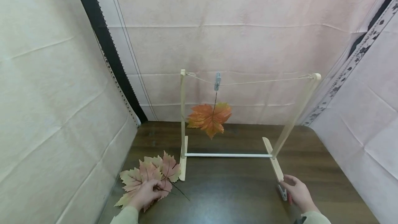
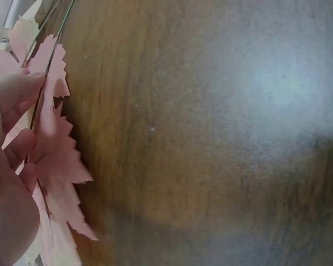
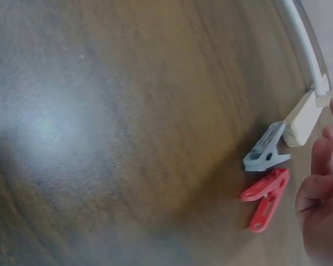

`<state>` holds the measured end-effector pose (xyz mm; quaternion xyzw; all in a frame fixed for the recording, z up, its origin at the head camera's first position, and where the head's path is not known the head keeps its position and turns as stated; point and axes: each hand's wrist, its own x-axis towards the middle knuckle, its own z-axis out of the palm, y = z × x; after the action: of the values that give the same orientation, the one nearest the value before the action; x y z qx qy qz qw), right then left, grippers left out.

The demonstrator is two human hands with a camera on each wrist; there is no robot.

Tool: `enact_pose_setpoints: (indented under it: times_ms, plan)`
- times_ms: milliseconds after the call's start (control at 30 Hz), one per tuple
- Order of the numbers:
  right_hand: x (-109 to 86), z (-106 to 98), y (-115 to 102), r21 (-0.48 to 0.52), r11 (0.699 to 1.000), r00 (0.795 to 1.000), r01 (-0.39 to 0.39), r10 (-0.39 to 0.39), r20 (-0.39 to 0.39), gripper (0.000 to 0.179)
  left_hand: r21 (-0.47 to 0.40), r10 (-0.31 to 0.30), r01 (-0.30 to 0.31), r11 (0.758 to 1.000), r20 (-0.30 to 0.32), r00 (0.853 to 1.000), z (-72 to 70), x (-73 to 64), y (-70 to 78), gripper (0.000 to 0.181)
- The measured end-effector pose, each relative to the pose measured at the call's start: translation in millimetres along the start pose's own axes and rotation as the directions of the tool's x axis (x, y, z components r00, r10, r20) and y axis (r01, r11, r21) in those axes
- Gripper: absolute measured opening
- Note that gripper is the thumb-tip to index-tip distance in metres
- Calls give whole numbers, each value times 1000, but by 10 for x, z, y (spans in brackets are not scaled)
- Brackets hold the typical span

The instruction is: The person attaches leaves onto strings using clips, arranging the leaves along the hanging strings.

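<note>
My left hand (image 1: 148, 193) pinches the thin dark stems of several pale pink and yellow artificial maple leaves (image 1: 169, 167) at the left of the table. Those leaves (image 2: 58, 144) also show at the left edge of the left wrist view. My right hand (image 1: 296, 193), fingers loosely bent, hovers by the front end of the stand's right foot (image 1: 275, 163). Beside it lie a grey clothespin (image 3: 265, 148) and a red clothespin (image 3: 266, 198); nothing shows in its fingers. An orange maple leaf (image 1: 210, 118) hangs by its stem from a blue-grey clothespin (image 1: 217, 81) on the string.
A wooden stand has a left post (image 1: 182, 113), a right post (image 1: 296, 113), and a white bar (image 1: 228, 155) low between them. String (image 1: 264, 81) spans the post tops. Pale cloth walls (image 1: 248, 44) enclose the dark wooden table (image 1: 224, 189) at the back and sides.
</note>
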<state>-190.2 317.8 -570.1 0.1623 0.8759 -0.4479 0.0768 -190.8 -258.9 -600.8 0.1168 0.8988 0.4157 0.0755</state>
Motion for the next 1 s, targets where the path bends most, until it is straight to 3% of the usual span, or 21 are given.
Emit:
enact_pose_setpoints:
  times_ms: [200, 300, 500, 633, 767, 1000]
  plan:
    - [-39, 40, 76, -8, 1000, 1000, 8, -8, -18, 56, 37, -17, 19, 999, -42, 999, 53, -1, -16, 18]
    - [-45, 60, 98, -58, 998, 999, 25, -26, -19, 58, 69, -17, 22, 997, -69, 997, 92, 17, -18, 17]
    - [-50, 76, 154, -148, 985, 996, 93, -94, -2, 58, 146, 34, -12, 989, -148, 988, 184, 79, 20, 21]
    - [-56, 82, 194, -157, 983, 994, 99, -105, -29, 53, 209, 34, 9, 978, -200, 979, 227, 95, 65, 24]
    - [-56, 86, 219, -165, 983, 994, 83, -93, -52, 52, 233, 30, 19, 972, -203, 979, 261, 92, 80, 19]
    - [-52, 115, 209, -194, 972, 989, 136, -145, -32, 45, 283, 100, -45, 958, -183, 978, 290, 87, 63, 15]
